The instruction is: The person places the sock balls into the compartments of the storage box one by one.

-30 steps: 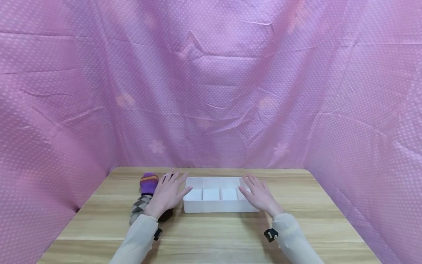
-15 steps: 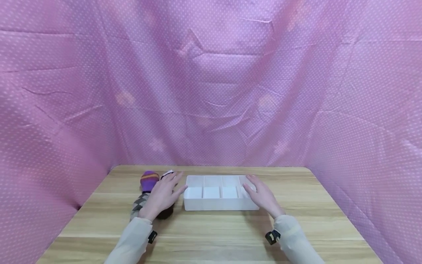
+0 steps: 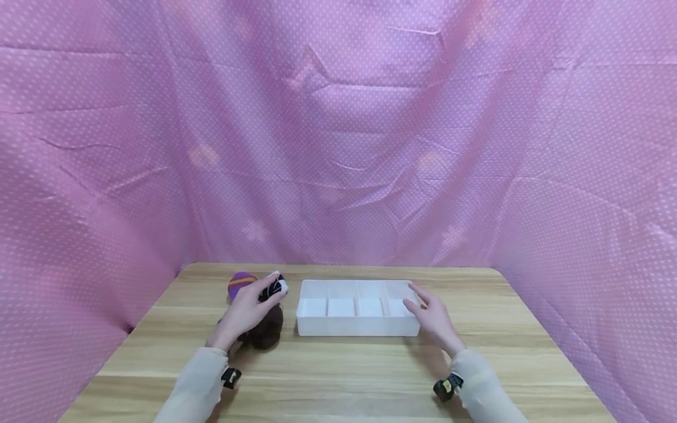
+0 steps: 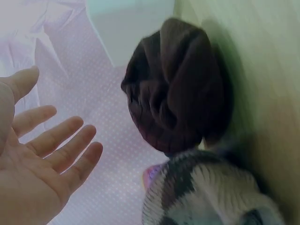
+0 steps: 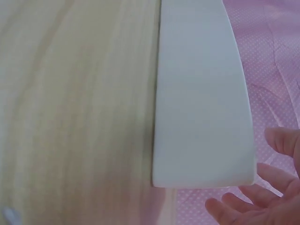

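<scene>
Head view | left hand [image 3: 244, 311] spread near black-and-white sock [image 3: 272, 288], left of box [image 3: 359, 326] | right hand [image 3: 435, 320] spread at box's right end | sock likely light, squashy; grip round its middle

A wood-grained table [image 3: 338, 382] bears a white divided tray [image 3: 358, 326] and, apparently, rolled-up socks [image 3: 267, 330].

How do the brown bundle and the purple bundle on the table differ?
The brown bundle looks plain; the purple bundle has an orange stripe. The brown bundle lies nearer, the purple bundle farther back. Both look like cloth and lie left of the white tray.
</scene>
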Demonstrator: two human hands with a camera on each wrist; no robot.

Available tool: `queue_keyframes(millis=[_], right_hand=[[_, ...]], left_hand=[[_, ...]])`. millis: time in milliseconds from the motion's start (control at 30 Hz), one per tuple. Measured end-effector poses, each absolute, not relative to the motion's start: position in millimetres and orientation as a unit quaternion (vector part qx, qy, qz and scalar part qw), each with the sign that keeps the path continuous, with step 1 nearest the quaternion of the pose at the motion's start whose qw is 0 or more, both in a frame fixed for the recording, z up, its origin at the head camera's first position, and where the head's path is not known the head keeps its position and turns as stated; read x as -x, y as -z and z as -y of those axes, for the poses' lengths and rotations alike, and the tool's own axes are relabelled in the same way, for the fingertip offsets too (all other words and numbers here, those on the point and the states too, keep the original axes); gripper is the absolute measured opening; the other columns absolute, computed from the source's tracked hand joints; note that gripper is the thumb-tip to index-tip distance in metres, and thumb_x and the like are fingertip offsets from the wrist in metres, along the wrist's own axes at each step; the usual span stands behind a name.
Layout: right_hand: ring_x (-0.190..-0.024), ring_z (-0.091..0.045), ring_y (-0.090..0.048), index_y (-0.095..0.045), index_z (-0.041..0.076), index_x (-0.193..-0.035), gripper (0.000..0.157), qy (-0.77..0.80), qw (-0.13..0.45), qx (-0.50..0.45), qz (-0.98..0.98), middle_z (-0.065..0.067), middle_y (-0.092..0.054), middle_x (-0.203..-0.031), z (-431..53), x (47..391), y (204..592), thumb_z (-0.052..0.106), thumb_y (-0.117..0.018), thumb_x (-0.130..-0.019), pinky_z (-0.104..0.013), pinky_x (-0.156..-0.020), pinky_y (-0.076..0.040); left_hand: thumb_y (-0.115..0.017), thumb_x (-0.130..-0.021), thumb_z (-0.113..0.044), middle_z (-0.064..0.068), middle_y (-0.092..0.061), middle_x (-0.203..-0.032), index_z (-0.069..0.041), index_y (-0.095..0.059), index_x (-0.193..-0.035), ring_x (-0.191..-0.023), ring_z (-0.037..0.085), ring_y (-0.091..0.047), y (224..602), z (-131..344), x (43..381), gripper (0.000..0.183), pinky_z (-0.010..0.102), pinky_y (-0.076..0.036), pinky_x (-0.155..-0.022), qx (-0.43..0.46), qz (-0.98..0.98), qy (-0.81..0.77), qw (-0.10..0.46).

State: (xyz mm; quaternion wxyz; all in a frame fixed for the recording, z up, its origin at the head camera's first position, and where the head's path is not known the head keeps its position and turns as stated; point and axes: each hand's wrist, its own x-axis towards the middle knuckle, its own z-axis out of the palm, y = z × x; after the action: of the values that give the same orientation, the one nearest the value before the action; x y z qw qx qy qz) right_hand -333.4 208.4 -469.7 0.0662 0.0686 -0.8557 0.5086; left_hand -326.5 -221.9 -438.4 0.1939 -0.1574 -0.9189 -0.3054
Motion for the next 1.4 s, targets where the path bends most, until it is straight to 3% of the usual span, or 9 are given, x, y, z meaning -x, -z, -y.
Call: queue_keyframes(millis=[133, 300, 433, 600, 733, 1000, 1267, 1400], right_hand=[[-0.142, -0.038, -0.034, -0.043, 0.004, -0.146, 0.055, -0.543, 0.068, -0.063, 0.835, -0.018, -0.039, -0.153, -213, 333, 475, 0.021, -0.062, -0.097, -0.047, -0.115, -0.032], [-0.141, -0.039, -0.035, -0.041, 0.000, -0.146, 0.056, -0.587, 0.049, -0.053, 0.806, -0.021, -0.036, -0.154, -215, 331, 482, 0.016, -0.061, -0.097, -0.046, -0.114, -0.032], [-0.140, -0.037, -0.037, -0.040, 0.005, -0.148, 0.053, -0.628, 0.024, -0.031, 0.778, -0.018, -0.035, -0.156, -217, 330, 485, 0.018, -0.057, -0.100, -0.045, -0.111, -0.038], [-0.126, -0.027, -0.053, -0.041, 0.009, -0.148, 0.053, -0.686, -0.012, -0.004, 0.727, -0.017, -0.044, -0.150, -219, 326, 489, 0.020, -0.057, -0.100, -0.034, -0.100, -0.049], [-0.121, -0.023, -0.056, -0.037, 0.012, -0.150, 0.055, -0.744, -0.053, 0.009, 0.665, -0.016, -0.044, -0.149, -222, 321, 491, 0.021, -0.057, -0.099, -0.033, -0.099, -0.049], [-0.119, -0.026, -0.058, -0.041, 0.008, -0.148, 0.054, -0.707, -0.035, 0.018, 0.706, -0.021, -0.045, -0.148, -227, 318, 492, 0.022, -0.059, -0.099, -0.034, -0.096, -0.052], [-0.124, -0.029, -0.055, -0.036, 0.010, -0.150, 0.055, -0.740, -0.058, 0.029, 0.669, -0.020, -0.042, -0.150, -224, 318, 487, 0.020, -0.057, -0.100, -0.040, -0.103, -0.047], [-0.120, -0.026, -0.058, -0.038, 0.006, -0.149, 0.054, -0.712, -0.042, 0.017, 0.701, -0.023, -0.042, -0.150, -225, 319, 487, 0.020, -0.056, -0.100, -0.039, -0.102, -0.049]], left_hand=[[-0.067, -0.093, -0.037, 0.016, -0.068, -0.122, -0.012, -0.056, -0.139, -0.107, 0.031, -0.064, 439, 234, 326, 0.054, 0.049, -0.050, -0.092, 0.147, 0.910, 0.339, 0.190], [-0.071, -0.090, -0.035, 0.022, -0.064, -0.127, -0.007, -0.057, -0.136, -0.114, 0.039, -0.062, 441, 250, 322, 0.056, 0.049, -0.051, -0.095, 0.147, 0.885, 0.421, 0.133], [-0.075, -0.087, -0.030, 0.022, -0.063, -0.128, -0.005, -0.057, -0.136, -0.113, 0.037, -0.063, 442, 265, 319, 0.058, 0.036, -0.055, -0.090, 0.163, 0.864, 0.466, 0.102], [-0.079, -0.084, -0.022, 0.021, -0.062, -0.130, -0.003, -0.057, -0.135, -0.109, 0.028, -0.066, 445, 284, 312, 0.058, 0.021, -0.055, -0.082, 0.160, 0.849, 0.497, 0.081], [-0.080, -0.082, -0.026, 0.024, -0.061, -0.129, -0.002, -0.059, -0.132, -0.106, 0.027, -0.067, 446, 294, 303, 0.059, 0.022, -0.055, -0.081, 0.138, 0.851, 0.501, 0.070], [-0.077, -0.084, -0.018, 0.024, -0.061, -0.129, 0.000, -0.058, -0.132, -0.104, 0.016, -0.067, 453, 309, 290, 0.055, 0.024, -0.054, -0.086, 0.121, 0.821, 0.557, 0.028], [-0.077, -0.084, -0.024, 0.028, -0.059, -0.131, -0.003, -0.061, -0.129, -0.112, 0.028, -0.064, 455, 324, 295, 0.052, 0.020, -0.052, -0.088, 0.140, 0.845, 0.516, 0.029], [-0.077, -0.084, -0.019, 0.029, -0.063, -0.123, 0.000, -0.060, -0.130, -0.100, 0.017, -0.069, 464, 328, 299, 0.052, 0.021, -0.053, -0.084, 0.152, 0.838, 0.523, 0.015]])
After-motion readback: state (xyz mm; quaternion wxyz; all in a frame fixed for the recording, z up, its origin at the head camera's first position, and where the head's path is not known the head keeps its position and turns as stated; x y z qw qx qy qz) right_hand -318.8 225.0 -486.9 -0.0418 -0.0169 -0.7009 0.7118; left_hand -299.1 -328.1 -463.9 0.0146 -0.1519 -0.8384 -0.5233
